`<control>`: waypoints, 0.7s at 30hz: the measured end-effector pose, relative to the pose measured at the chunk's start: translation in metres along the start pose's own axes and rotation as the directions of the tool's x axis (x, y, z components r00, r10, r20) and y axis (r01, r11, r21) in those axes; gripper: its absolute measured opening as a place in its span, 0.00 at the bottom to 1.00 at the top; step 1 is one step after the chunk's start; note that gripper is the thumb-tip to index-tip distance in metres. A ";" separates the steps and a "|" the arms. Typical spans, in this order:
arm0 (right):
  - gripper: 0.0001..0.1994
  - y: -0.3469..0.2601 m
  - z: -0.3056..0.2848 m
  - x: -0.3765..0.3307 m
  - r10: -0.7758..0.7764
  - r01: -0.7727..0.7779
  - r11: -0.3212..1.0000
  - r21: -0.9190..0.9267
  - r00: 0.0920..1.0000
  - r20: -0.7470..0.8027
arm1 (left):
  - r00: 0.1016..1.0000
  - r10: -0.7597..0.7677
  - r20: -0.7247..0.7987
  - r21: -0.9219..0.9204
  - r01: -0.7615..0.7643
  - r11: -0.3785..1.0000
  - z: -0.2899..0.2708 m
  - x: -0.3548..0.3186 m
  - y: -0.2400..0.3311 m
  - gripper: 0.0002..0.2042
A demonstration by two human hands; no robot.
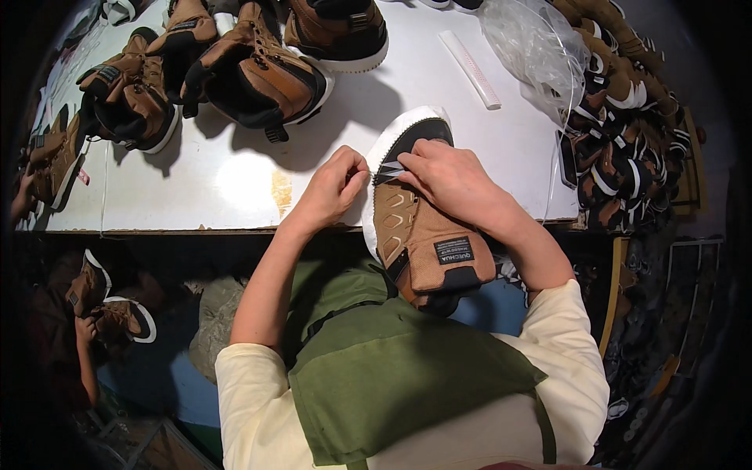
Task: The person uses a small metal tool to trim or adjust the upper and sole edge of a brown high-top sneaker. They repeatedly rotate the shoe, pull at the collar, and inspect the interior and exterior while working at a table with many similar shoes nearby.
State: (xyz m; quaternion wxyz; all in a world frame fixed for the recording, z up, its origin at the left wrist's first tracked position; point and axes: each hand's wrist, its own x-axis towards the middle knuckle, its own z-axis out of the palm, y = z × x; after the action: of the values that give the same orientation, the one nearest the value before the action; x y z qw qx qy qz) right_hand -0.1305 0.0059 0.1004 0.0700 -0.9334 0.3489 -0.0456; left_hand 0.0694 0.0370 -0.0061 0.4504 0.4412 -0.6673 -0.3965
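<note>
A: Over on your far left, finished boots are lying tipped on the white table, parked away from your working spot, I'd judge.

B: And my left hand?

A: Your left hand is pinching together, fingertips closed on what looks like the end of a thin lace; it is too fine to be sure. You are pulling it sideways, probably to keep it taut.

B: Where is the boot sitting?

A: Your boot is leaning with its white toe on the table edge and its collar toward your green apron, so the tongue and eyelets are facing up at you. That tilt is likely giving both hands a clear reach.

B: And the right hand?

A: Your right hand is pressing down over the boot's front, fingers curled on the upper, steadying it against your pull. Whether it is also gripping the lace, I cannot tell.

B: Further right?

A: A white strip is lying loose, then a clear bag, then a heap of boots piling at the table's end.
</note>
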 end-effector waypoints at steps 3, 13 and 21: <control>0.09 -0.003 -0.001 0.008 -0.054 0.057 0.996 -0.070 0.998 0.040 | 1.000 0.027 -0.003 0.030 -0.026 0.999 -0.001 0.000 0.000 0.04; 0.05 -0.002 0.012 0.021 -0.252 0.249 0.960 -0.131 0.968 -0.002 | 1.000 0.020 -0.013 -0.009 -0.020 1.000 0.000 -0.001 -0.002 0.04; 0.05 0.002 0.014 0.024 -0.226 0.228 0.969 -0.092 0.973 0.038 | 0.998 0.061 -0.030 0.022 -0.060 0.998 0.001 -0.002 -0.001 0.04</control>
State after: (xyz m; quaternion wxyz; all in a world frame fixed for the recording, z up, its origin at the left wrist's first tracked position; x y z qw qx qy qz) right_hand -0.1119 -0.0099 0.0873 0.0241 -0.9700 0.2406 -0.0235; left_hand 0.0688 0.0384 -0.0081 0.4676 0.4317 -0.6775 -0.3688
